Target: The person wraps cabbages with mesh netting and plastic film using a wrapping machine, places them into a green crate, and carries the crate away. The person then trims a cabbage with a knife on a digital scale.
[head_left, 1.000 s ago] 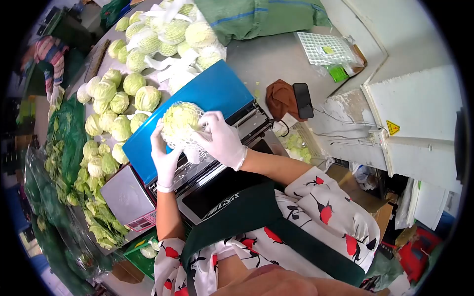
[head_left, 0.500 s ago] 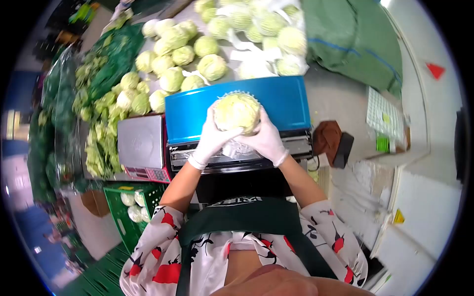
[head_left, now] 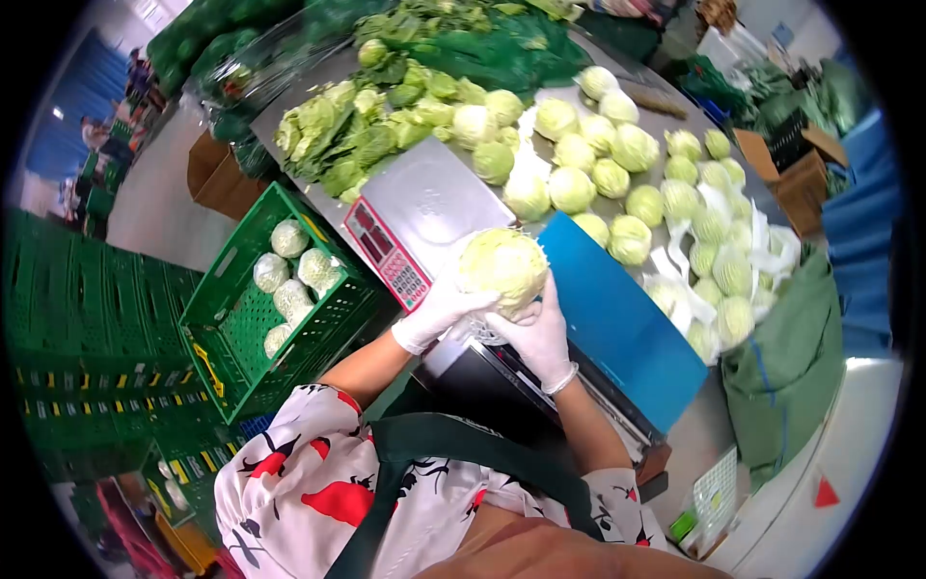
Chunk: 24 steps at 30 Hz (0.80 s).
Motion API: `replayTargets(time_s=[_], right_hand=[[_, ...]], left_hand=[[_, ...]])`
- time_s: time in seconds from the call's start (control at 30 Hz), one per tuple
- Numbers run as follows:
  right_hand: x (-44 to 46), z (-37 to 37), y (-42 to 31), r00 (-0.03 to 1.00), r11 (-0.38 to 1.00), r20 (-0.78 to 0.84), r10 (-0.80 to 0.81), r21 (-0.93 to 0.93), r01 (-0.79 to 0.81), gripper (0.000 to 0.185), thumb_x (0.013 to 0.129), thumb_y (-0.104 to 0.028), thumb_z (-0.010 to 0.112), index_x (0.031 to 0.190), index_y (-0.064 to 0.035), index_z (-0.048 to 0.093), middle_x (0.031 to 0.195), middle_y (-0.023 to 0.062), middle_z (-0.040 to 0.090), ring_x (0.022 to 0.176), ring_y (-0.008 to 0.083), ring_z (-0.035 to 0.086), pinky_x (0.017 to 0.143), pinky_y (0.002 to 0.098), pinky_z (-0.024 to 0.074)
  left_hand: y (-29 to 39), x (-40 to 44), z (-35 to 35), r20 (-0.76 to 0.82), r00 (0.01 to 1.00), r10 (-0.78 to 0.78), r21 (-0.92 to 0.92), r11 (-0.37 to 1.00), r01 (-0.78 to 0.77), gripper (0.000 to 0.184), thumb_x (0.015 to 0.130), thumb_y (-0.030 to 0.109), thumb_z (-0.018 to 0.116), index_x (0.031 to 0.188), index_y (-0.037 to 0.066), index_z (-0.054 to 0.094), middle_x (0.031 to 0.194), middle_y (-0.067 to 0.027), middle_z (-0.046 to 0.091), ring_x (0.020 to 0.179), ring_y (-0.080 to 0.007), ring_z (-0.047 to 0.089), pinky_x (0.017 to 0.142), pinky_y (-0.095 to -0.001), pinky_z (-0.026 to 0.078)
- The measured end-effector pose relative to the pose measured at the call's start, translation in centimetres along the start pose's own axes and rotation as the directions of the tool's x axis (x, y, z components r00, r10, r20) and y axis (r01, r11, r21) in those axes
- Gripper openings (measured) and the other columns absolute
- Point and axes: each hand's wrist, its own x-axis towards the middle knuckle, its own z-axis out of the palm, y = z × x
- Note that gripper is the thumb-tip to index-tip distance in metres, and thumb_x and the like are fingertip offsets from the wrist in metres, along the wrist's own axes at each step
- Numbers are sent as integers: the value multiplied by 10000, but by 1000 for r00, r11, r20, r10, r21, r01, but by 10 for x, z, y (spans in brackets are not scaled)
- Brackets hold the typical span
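We are turning further left than a second ago and carrying the cabbage (head_left: pixel 503 268) from over the blue lid (head_left: pixel 627 323) to the near corner of the scale (head_left: pixel 434 198). Our right hand (head_left: pixel 540 338) is no longer pinching the net (head_left: pixel 482 331) at the cabbage's side but is cupping the cabbage together with our left hand (head_left: pixel 449 307). We are now seeing the whole green crate (head_left: pixel 309 362) with its netted cabbages (head_left: pixel 272 272), far more stacked crates (head_left: pixel 96 328) at the left, and a cardboard box (head_left: pixel 803 198) at the upper right.
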Motion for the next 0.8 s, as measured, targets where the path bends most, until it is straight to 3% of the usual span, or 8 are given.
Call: replayTargets(time_s=[0.03, 0.13, 0.17, 0.3, 0.5, 0.67, 0.73, 0.8], right_hand=[[8, 14, -4, 998, 994, 43, 51, -101, -47, 953, 811, -24, 784, 1540, 18, 172, 1213, 164, 607, 950, 105, 637, 814, 252, 551], [35, 54, -15, 983, 996, 175, 54, 64, -66, 857, 847, -45, 753, 1534, 13, 243, 1135, 141, 653, 912, 106, 633, 806, 253, 543], [43, 64, -14, 970, 981, 233, 65, 161, -104, 721, 856, -116, 764, 1458, 38, 399, 1179, 113, 661, 909, 122, 646, 825, 255, 532], [91, 88, 1, 961, 978, 185, 205, -66, -196, 452, 902, -209, 726, 1265, 38, 618, 1106, 105, 700, 964, 123, 644, 861, 269, 519], [216, 134, -21, 998, 927, 35, 42, -375, -26, 625, 861, -310, 752, 1306, 80, 552, 1266, 250, 635, 1166, 259, 629, 995, 349, 477], [351, 194, -22, 964, 523, 145, -225, -816, 245, 864, 733, -478, 796, 1331, 82, 522, 1208, 283, 635, 1163, 375, 607, 1012, 408, 471], [386, 224, -42, 973, 435, 230, 15, -878, 201, 1022, 653, -603, 795, 1300, 133, 506, 1031, 258, 694, 1107, 357, 639, 979, 405, 484], [417, 257, -26, 959, 161, 172, 225, -977, 137, 1132, 633, -655, 792, 1370, 117, 417, 1142, 214, 676, 1102, 313, 654, 906, 432, 520]], left_hand=[[7, -5, -23, -17, 1000, -21, -41, 999, 21, 949, 748, 160, 834, 1485, -4, 258, 1470, -155, 400, 1383, -240, 387, 1161, -382, 324], [28, -18, -91, -68, 993, -92, -186, 979, 78, 911, 768, 163, 810, 1482, -12, 271, 1462, -154, 414, 1383, -232, 391, 1163, -374, 319], [30, -25, -115, -79, 994, -77, -186, 981, 62, 914, 768, 173, 811, 1483, -12, 273, 1461, -151, 415, 1382, -229, 392, 1163, -372, 315], [48, -55, -189, -110, 990, -82, -142, 988, 66, 970, 741, 241, 842, 1490, -8, 277, 1467, -129, 420, 1382, -221, 394, 1169, -365, 297], [65, -90, -248, -186, 964, -188, -194, 969, 151, 1006, 711, 276, 875, 1485, 1, 294, 1448, -127, 444, 1364, -233, 425, 1157, -377, 318], [71, -93, -289, -232, 938, -259, -259, 945, 198, 1057, 674, 278, 899, 1492, 13, 285, 1434, -130, 455, 1355, -250, 439, 1147, -403, 351], [73, -95, -303, -288, 902, -322, -302, 924, 234, 1070, 662, 261, 897, 1498, 22, 272, 1439, -150, 448, 1355, -269, 442, 1131, -417, 390], [74, -91, -317, -297, 897, -328, -289, 926, 243, 1107, 648, 318, 899, 1497, 0, 265, 1439, -163, 445, 1353, -273, 442, 1135, -413, 375]])
